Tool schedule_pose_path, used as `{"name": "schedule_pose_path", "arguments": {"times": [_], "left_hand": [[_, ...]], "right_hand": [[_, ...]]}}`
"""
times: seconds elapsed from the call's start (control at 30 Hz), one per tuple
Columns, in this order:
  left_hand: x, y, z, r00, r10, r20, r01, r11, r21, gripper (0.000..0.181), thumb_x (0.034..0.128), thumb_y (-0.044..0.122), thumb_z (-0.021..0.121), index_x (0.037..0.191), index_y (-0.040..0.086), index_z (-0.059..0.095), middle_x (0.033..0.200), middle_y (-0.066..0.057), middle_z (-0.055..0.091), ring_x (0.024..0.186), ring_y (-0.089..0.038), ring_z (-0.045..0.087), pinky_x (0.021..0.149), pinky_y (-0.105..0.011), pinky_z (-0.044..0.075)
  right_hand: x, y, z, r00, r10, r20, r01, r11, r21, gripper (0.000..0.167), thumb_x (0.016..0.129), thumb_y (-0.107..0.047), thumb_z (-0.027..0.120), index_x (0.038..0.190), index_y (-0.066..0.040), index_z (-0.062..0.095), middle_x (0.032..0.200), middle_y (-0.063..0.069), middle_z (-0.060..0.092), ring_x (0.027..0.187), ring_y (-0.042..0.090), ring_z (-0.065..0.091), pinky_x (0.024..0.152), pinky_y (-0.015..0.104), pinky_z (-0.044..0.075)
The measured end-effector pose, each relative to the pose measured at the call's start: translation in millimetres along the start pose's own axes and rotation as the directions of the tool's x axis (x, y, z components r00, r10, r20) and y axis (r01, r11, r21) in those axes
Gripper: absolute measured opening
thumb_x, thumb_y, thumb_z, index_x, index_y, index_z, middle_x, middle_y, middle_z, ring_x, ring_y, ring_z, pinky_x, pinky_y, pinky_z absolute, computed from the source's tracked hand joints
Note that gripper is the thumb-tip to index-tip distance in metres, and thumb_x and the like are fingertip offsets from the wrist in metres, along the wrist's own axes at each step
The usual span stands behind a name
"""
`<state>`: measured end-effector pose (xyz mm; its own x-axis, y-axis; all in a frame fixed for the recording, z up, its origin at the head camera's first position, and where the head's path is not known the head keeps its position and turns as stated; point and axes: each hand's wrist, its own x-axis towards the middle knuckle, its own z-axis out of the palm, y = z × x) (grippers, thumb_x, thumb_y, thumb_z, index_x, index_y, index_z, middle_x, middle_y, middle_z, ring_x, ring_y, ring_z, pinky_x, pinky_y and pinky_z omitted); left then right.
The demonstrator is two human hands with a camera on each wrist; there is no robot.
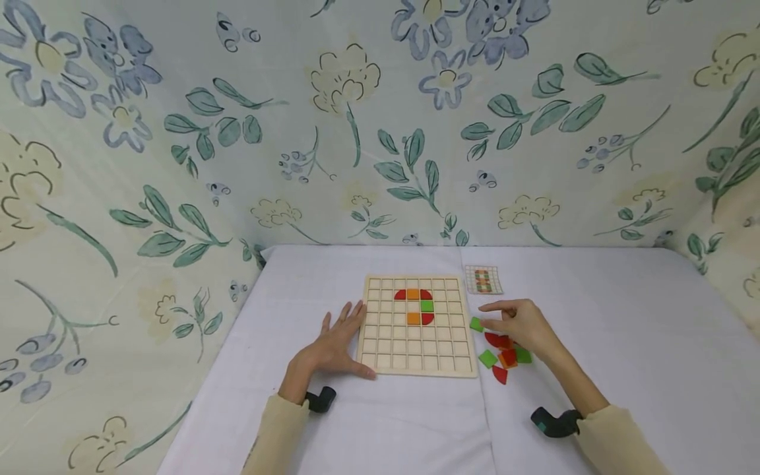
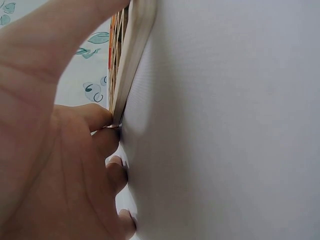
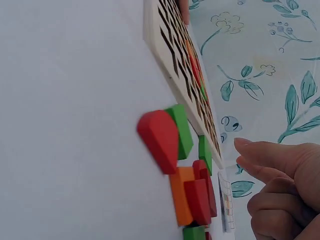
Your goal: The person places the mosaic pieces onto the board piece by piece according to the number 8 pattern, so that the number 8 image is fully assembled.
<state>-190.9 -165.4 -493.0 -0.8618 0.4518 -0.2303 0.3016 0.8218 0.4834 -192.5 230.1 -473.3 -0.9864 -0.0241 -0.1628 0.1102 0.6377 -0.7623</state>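
One board (image 1: 414, 347), left fingers (image 1: 354, 321) wide at edge, right fingers (image 1: 500, 306) narrow near green tile (image 1: 477, 324)

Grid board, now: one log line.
left hand: touching grid board; right hand: empty, near green tile; grid board: partly filled; loose tiles: right of grid board

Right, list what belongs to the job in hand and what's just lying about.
Looks part of the job:
- wooden grid board
- small pattern card beyond the board's right edge
- red quarter-circle pieces, green square tiles and orange square tiles, some on the board, others to its right

Just around it:
- white tablecloth
- floral backdrop
- black wrist-worn devices
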Motion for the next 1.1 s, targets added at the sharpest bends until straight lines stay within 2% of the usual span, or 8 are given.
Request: {"name": "schedule_pose_path", "arguments": {"times": [0.17,0.33,0.53,0.77,1.1], "left_hand": [[0.7,0.0,0.6,1.000,-0.002,-0.001,0.002,1.000,-0.001,0.141,0.0665,0.060,0.092,0.168,0.013,0.007,0.177,-0.003,0.000,0.164,-0.029,-0.008,0.129,-0.063,-0.009],[1.5,-1.0,2.1,1.000,0.007,-0.006,-0.007,1.000,0.004,0.141,0.0662,0.061,0.092,0.168,0.012,0.007,0.177,-0.003,0.001,0.164,-0.029,-0.007,0.129,-0.064,-0.008],[1.2,-1.1,2.0,1.000,0.008,-0.007,-0.008,1.000,0.001,0.141,0.0663,0.061,0.092,0.168,0.012,0.007,0.177,-0.004,0.001,0.164,-0.029,-0.006,0.129,-0.064,-0.008],[0.0,0.0,0.3,1.000,0.012,-0.005,-0.012,1.000,-0.006,0.140,0.0672,0.059,0.092,0.168,0.012,0.006,0.177,-0.004,0.000,0.164,-0.029,-0.007,0.129,-0.064,-0.009],[-0.4,-0.1,0.5,1.000,0.000,-0.006,0.000,1.000,-0.013,0.140,0.0673,0.059,0.092,0.168,0.012,0.007,0.177,-0.003,0.000,0.164,-0.029,-0.007,0.129,-0.063,-0.008]], "right_hand": [[-7.6,8.2,5.0,1.000,0.019,-0.011,-0.019,1.000,-0.003,0.040,0.089,-0.022,0.082,0.124,-0.005,0.075,0.059,-0.002,0.038,0.054,0.014,0.039,0.046,0.022,0.029],[-8.4,12.4,11.9,0.999,-0.017,-0.049,0.015,0.998,-0.054,0.040,0.085,-0.021,0.086,0.119,-0.001,0.076,0.058,-0.002,0.039,0.054,0.014,0.039,0.047,0.021,0.026],[-4.5,10.4,16.3,0.996,-0.030,-0.080,0.023,0.995,-0.093,0.032,0.084,-0.018,0.086,0.111,-0.002,0.078,0.059,-0.001,0.038,0.054,0.015,0.038,0.047,0.021,0.026],[-1.7,11.2,14.1,0.997,0.007,-0.076,-0.012,0.997,-0.074,0.034,0.087,-0.017,0.083,0.117,-0.002,0.076,0.058,-0.001,0.040,0.052,0.016,0.041,0.045,0.022,0.030],[-3.8,17.4,9.4,0.998,-0.004,-0.069,-0.001,0.997,-0.072,0.035,0.087,-0.014,0.082,0.118,0.000,0.075,0.058,-0.001,0.037,0.053,0.016,0.040,0.046,0.021,0.031]]}}
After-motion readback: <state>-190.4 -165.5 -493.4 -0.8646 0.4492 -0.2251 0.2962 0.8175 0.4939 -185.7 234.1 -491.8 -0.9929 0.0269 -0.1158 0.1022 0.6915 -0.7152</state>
